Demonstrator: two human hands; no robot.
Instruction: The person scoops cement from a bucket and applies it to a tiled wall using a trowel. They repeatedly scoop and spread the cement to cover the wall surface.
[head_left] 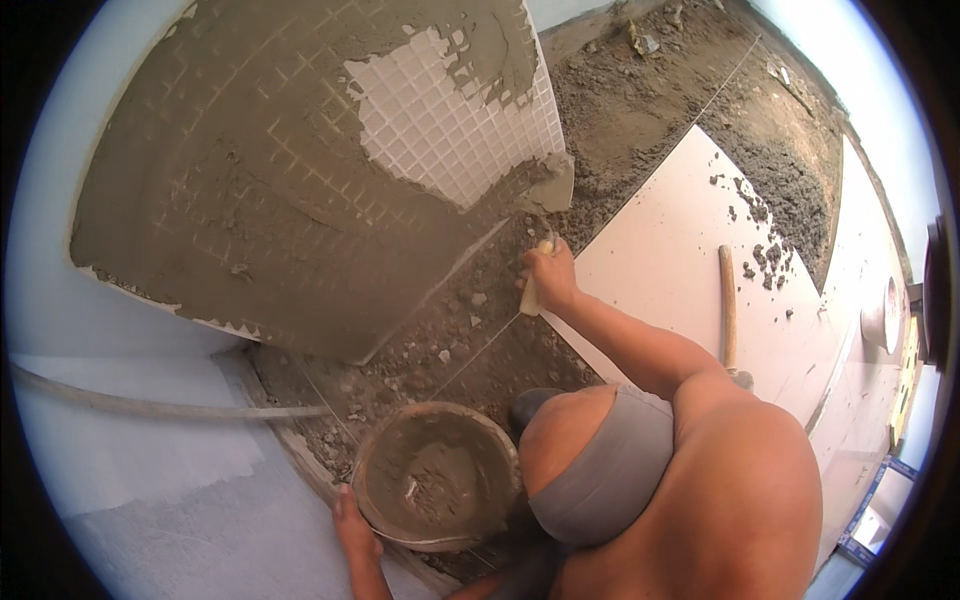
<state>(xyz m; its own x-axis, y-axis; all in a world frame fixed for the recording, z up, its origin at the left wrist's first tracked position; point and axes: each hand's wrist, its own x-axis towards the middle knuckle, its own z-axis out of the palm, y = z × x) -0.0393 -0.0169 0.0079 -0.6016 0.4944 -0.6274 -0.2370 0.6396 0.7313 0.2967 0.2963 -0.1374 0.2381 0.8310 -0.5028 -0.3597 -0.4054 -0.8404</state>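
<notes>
My right hand (551, 272) is closed around the pale handle of a trowel (552, 186), whose mortar-smeared blade meets the right edge of a large tile (450, 125). The tile stands tilted with its white, gridded back facing me. Grey mortar (250, 200) coats most of that back, leaving a bare patch at the upper right. At lower left, my left hand (354, 524) grips the rim of a round bucket (366, 478). Wet mortar (440, 480) lies inside the bucket. My bent knee, in grey cloth (610, 465), is beside it.
Pale laid tiles (660, 240) cover the floor at right, with a wooden-handled hammer (728, 300) and mortar crumbs on them. Rough soil (620, 120) lies beyond. A taut string (480, 350) crosses the ground. A hose (170, 405) runs in from the left, and a white container (880, 315) stands far right.
</notes>
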